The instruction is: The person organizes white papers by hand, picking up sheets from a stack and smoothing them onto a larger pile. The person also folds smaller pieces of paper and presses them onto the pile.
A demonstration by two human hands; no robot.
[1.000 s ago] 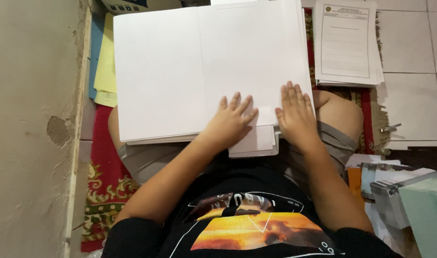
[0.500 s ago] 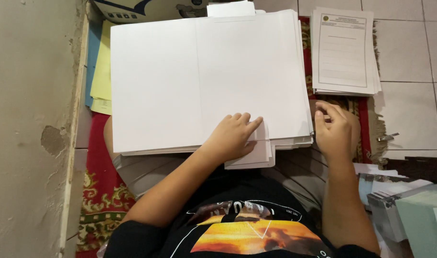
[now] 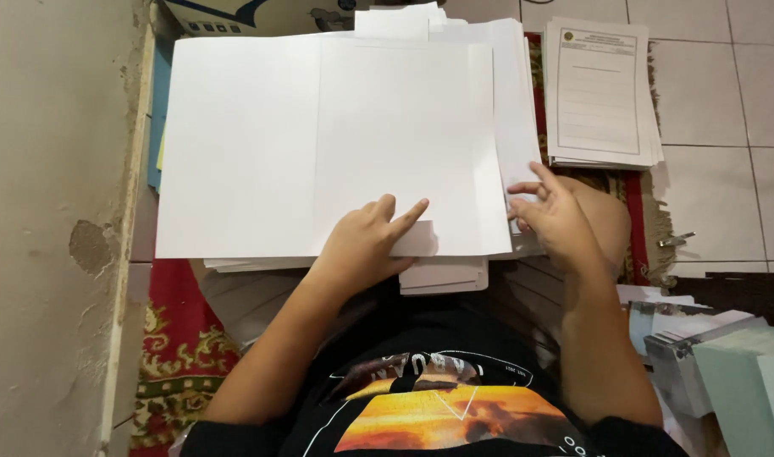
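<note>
The right hand [image 3: 556, 222] has slid off the top of the blank white sheets [image 3: 328, 144] to their right edge, fingers spread, gripping nothing; the left hand [image 3: 366, 245] still presses the lap-held stack flat, so realigning seems underway

The person wears a black T-shirt with short sleeves. On the chest it has a print in orange and yellow, like a sunset, with thin white lines and curved pale letters above. Both forearms are bare. Grey shorts cover the lap.
</note>
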